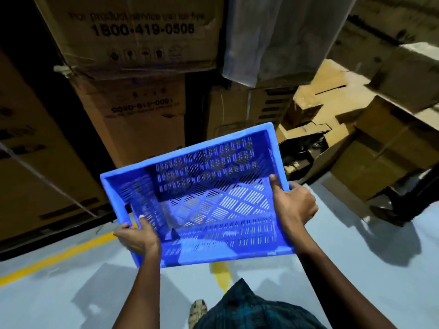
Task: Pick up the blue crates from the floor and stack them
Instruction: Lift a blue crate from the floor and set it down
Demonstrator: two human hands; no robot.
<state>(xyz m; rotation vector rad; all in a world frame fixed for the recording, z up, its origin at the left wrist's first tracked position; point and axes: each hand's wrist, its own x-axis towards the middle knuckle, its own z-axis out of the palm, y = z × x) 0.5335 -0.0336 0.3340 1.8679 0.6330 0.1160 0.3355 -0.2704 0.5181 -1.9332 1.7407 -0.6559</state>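
Note:
A blue slotted plastic crate [209,200] hangs in the air in front of me, empty, tilted with its open side toward the camera. My left hand [136,237] grips its near left rim, thumb inside the wall. On the right rim sits my right hand [293,205], thumb pressed inside and fingers wrapped around the outside. No other blue crate shows in the head view.
Tall stacked cardboard boxes [133,74] stand just beyond the crate. More cardboard boxes [370,148] pile up at the right. A yellow floor line [59,254] crosses the grey floor [356,269]. My sandalled foot [197,311] is below.

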